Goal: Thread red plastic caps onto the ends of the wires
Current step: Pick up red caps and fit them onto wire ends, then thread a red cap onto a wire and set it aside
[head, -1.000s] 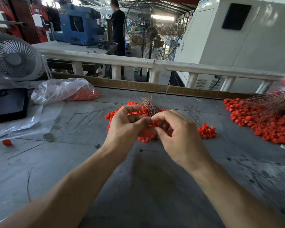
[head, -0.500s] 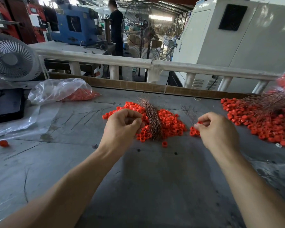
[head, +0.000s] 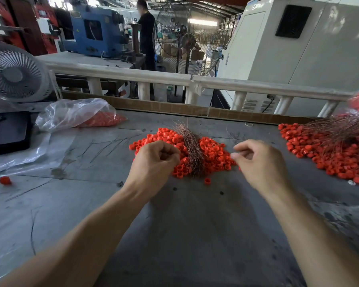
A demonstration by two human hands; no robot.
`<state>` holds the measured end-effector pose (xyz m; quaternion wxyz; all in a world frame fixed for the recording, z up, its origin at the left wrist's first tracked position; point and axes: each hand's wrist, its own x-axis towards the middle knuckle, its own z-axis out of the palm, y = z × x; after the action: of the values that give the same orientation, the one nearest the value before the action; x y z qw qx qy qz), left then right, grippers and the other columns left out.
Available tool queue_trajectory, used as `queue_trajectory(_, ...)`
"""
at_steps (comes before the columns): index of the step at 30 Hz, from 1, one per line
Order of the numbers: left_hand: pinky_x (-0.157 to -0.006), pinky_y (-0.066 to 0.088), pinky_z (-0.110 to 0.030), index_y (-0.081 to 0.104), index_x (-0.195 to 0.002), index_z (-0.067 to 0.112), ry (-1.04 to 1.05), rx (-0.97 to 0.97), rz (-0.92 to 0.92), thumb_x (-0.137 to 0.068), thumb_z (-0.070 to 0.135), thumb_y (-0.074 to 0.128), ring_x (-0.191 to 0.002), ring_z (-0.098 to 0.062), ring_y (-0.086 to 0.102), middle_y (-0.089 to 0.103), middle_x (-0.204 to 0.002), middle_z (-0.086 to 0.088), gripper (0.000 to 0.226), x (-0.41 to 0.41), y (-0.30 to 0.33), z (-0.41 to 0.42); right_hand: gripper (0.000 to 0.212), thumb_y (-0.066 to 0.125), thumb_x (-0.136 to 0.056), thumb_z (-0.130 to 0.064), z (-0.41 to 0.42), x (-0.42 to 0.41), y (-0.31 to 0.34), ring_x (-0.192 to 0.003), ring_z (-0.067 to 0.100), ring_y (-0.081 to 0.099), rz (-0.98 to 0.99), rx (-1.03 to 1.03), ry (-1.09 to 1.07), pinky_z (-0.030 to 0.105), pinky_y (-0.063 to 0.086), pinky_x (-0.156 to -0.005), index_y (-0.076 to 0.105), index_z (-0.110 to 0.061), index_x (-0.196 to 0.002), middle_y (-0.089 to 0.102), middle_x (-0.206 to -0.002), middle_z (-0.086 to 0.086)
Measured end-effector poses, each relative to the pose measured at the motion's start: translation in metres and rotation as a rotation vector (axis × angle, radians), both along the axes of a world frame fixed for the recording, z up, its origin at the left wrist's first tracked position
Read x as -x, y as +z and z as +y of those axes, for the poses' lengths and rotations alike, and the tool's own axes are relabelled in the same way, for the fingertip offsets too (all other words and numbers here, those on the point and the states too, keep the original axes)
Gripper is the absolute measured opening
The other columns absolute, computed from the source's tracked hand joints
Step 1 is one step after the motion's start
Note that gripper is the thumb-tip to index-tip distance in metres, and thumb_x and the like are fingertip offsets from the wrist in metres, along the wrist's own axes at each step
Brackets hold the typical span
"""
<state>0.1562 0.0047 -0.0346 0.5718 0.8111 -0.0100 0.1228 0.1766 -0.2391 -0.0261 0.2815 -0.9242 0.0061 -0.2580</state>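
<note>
1. Here on the grey worktop [head: 184,235], my left hand [head: 153,162] is curled into a loose fist at the left edge of the middle heap of red caps [head: 214,151]; whether it holds a cap or a wire inside, I cannot tell.
2. Just right of that hand, a bundle of thin coppery wires [head: 192,148] lies across the heap, fanned at its far end and gathered at the near end.
3. The caps are small, round, bright red rings, piled loosely; one stray cap [head: 207,180] sits just in front of the heap.
4. My right hand [head: 261,162] hovers at the heap's right edge, thumb and forefinger pinched together; what they pinch is too small to make out.
5. Far right, well apart from both hands, a second pile of caps [head: 327,156] lies under another spread of wires [head: 340,129].
</note>
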Motion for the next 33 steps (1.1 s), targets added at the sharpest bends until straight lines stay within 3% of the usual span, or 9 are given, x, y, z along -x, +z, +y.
queue_trajectory(5, -0.064, 0.056, -0.026, 0.074, -0.082, 0.029, 0.011, -0.108, -0.033, -0.088, 0.016, 0.073, -0.072, -0.009, 0.068, 0.074, -0.077, 0.008, 0.014, 0.001, 0.0, 0.0, 0.012, 0.083, -0.083, -0.027, 0.025, 0.002, -0.01, -0.074, 0.006, 0.057, 0.042, 0.052, 0.192, 0.028, 0.047, -0.072, 0.075, -0.027, -0.092, 0.063, -0.081, -0.013)
queue_trajectory(9, -0.058, 0.044, -0.009, 0.072, -0.08, 0.03, 0.036, -0.224, -0.067, -0.088, 0.018, 0.073, -0.068, 0.004, 0.061, 0.068, -0.071, 0.016, 0.014, 0.001, 0.0, 0.0, 0.011, 0.081, -0.085, -0.027, 0.036, 0.001, -0.012, -0.077, 0.01, 0.059, 0.004, 0.072, 0.195, 0.033, 0.052, -0.074, 0.075, -0.025, -0.095, 0.065, -0.085, -0.012)
queue_trajectory(17, -0.055, 0.041, -0.006, 0.073, -0.082, 0.029, 0.01, -0.229, -0.089, -0.089, 0.018, 0.073, -0.065, 0.008, 0.058, 0.066, -0.071, 0.017, 0.013, 0.003, 0.001, -0.001, 0.002, 0.073, -0.092, -0.023, 0.041, 0.003, -0.007, -0.086, 0.017, 0.062, -0.056, 0.121, 0.17, 0.036, 0.052, -0.075, 0.073, -0.024, -0.09, 0.068, -0.09, -0.007)
queue_trajectory(20, -0.059, 0.047, -0.01, 0.074, -0.087, 0.029, -0.015, -0.205, -0.116, -0.089, 0.016, 0.075, -0.07, 0.004, 0.061, 0.068, -0.077, 0.015, 0.013, 0.005, 0.003, -0.002, 0.006, 0.072, -0.09, -0.019, 0.044, 0.011, 0.002, -0.081, 0.013, 0.058, -0.206, 0.146, 0.191, 0.03, 0.049, -0.072, 0.07, -0.022, -0.085, 0.064, -0.084, -0.01)
queue_trajectory(24, -0.072, 0.056, -0.027, 0.076, -0.101, 0.025, -0.068, -0.165, -0.181, -0.089, 0.017, 0.077, -0.077, -0.005, 0.066, 0.072, -0.084, 0.011, 0.015, 0.008, 0.006, -0.006, 0.006, 0.072, -0.09, -0.02, 0.054, 0.023, 0.013, -0.084, 0.011, 0.057, -0.358, 0.202, 0.282, 0.024, 0.045, -0.076, 0.068, -0.021, -0.086, 0.064, -0.084, -0.01)
queue_trajectory(29, -0.07, 0.056, -0.035, 0.075, -0.104, 0.023, -0.174, -0.173, -0.287, -0.092, 0.017, 0.074, -0.076, -0.015, 0.065, 0.071, -0.082, 0.005, 0.013, 0.013, 0.01, -0.007, 0.003, 0.073, -0.091, -0.019, 0.064, 0.033, 0.018, -0.087, 0.012, 0.057, -0.407, 0.22, 0.425, 0.023, 0.045, -0.078, 0.071, -0.018, -0.09, 0.064, -0.089, -0.008)
queue_trajectory(33, -0.061, 0.047, -0.018, 0.077, -0.091, 0.018, -0.191, -0.095, -0.339, -0.092, 0.006, 0.072, -0.066, -0.004, 0.058, 0.068, -0.074, 0.008, 0.012, 0.013, 0.012, -0.005, 0.012, 0.071, -0.093, -0.019, 0.064, 0.033, 0.017, -0.101, 0.01, 0.061, -0.357, 0.073, 0.544, 0.026, 0.052, -0.079, 0.073, -0.018, -0.105, 0.065, -0.107, -0.008)
